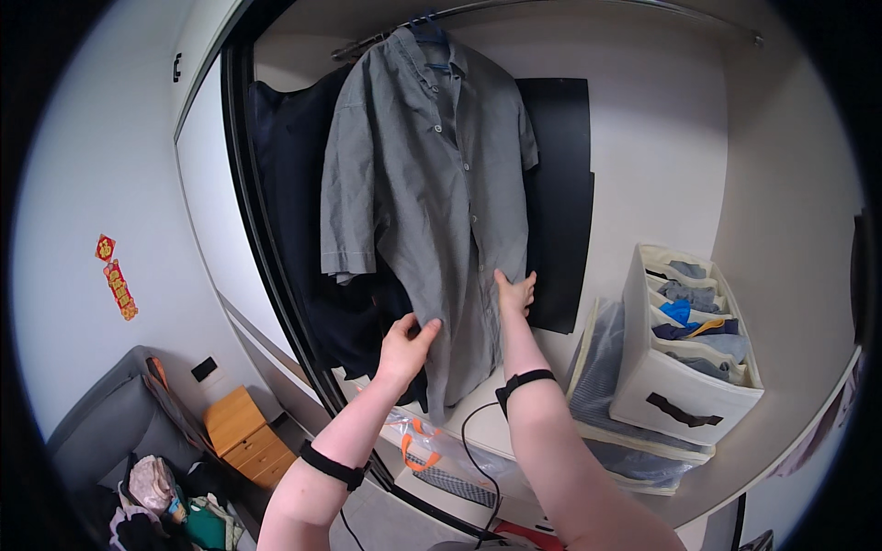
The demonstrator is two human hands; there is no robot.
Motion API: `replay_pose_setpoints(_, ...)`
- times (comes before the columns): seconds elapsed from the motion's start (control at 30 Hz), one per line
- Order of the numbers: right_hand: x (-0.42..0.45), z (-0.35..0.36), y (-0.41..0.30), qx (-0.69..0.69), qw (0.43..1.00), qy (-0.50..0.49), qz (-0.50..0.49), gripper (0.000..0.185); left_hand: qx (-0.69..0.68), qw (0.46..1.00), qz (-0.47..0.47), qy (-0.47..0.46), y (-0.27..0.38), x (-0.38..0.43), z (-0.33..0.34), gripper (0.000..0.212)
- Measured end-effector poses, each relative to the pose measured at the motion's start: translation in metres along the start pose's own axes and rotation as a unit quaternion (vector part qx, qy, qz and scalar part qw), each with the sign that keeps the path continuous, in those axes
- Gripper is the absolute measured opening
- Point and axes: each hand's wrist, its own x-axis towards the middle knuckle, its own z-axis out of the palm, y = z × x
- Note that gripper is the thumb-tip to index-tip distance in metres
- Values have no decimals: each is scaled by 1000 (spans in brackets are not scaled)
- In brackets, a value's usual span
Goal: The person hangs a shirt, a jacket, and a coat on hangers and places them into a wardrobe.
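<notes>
A grey short-sleeved button shirt (427, 179) hangs on a blue hanger (439, 67) from a metal rail (482, 8) inside a wardrobe. My left hand (406, 348) pinches the shirt's lower left edge between thumb and fingers. At the shirt's right side, my right hand (517, 293) touches the cloth near the lower buttons, its fingers spread and partly behind the edge. Dark garments (296, 172) hang behind the shirt on the left. The shirt's hem hangs down close to the wardrobe's floor.
A white fabric organizer (668, 396) with folded clothes in its compartments stands at the right on clear-topped storage bags (627, 441). Black panels (559, 206) lean on the back wall. A black cable (463, 434) runs down between my arms. A wooden drawer cabinet (241, 434) and piled clothes (151, 482) are lower left.
</notes>
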Motion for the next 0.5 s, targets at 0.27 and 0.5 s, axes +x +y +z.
replay_pose_setpoints(0.27,35,-4,-8,-179,972,134,-77,17,-18,998,-26,58,-16,8,2,25)
replay_pose_setpoints(0.5,-15,21,-20,101,956,114,-250,49,102,990,-73,68,-75,23,15,30)
